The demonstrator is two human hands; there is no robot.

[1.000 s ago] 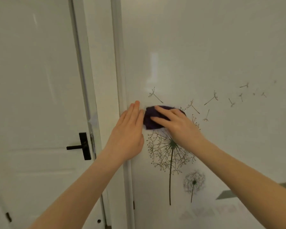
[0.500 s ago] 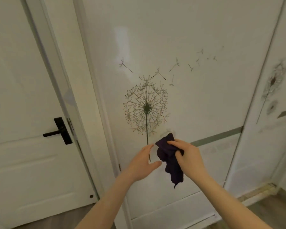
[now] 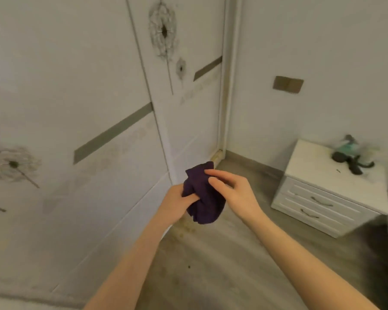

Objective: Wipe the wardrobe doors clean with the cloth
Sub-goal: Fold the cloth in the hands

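A dark purple cloth (image 3: 203,198) hangs bunched between both hands, away from the wardrobe, at mid frame above the floor. My left hand (image 3: 177,203) grips its lower left part with fingers curled into the fabric. My right hand (image 3: 233,191) pinches its upper edge between thumb and fingers. The white wardrobe doors (image 3: 65,90) with dandelion prints and grey strips fill the left and upper left. A second door panel (image 3: 188,108) stands further right, beside the corner.
A white bedside cabinet (image 3: 327,191) with two drawers stands at the right, with a dark object and a teal item (image 3: 349,153) on top. Grey wood floor (image 3: 222,260) lies below the hands, with small specks near the wardrobe base. A wall plate (image 3: 288,84) sits on the right wall.
The view has swung right and down from the dandelion door toward the room corner. The cloth left the door surface, and my left hand has taken hold of it beside my right.
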